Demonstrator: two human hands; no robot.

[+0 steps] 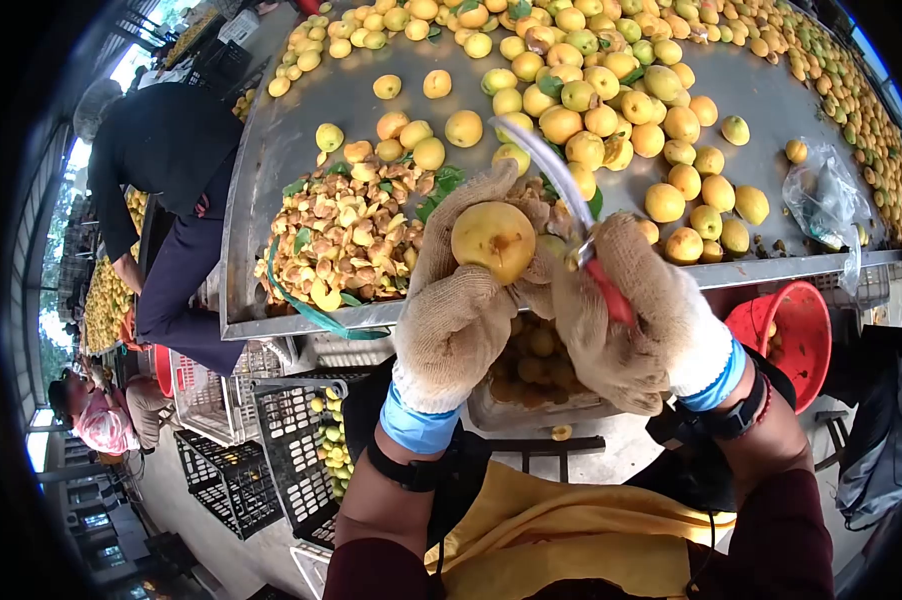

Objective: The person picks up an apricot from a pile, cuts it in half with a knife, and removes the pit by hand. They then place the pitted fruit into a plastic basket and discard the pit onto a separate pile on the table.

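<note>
My left hand [461, 320], in a knitted glove, grips a round yellow apricot-like fruit [493, 243] with a brown blemish on the side facing me. My right hand [631, 310], gloved too, is closed round the red handle of a curved knife [561, 180]. Its blade points up and left, passing behind and to the right of the fruit. Fingers of the right hand come close to the fruit's right side. Beyond the left hand lies a heap of cut fruit pieces [346, 230] on the metal table [341, 90].
Whole yellow fruits [601, 90] cover much of the table's far side. A plastic bag [826, 195] lies near its right edge. Below are a tub of fruit [536, 370], a red bucket [796, 335] and black crates [296, 450]. Two people [171, 160] are at the left.
</note>
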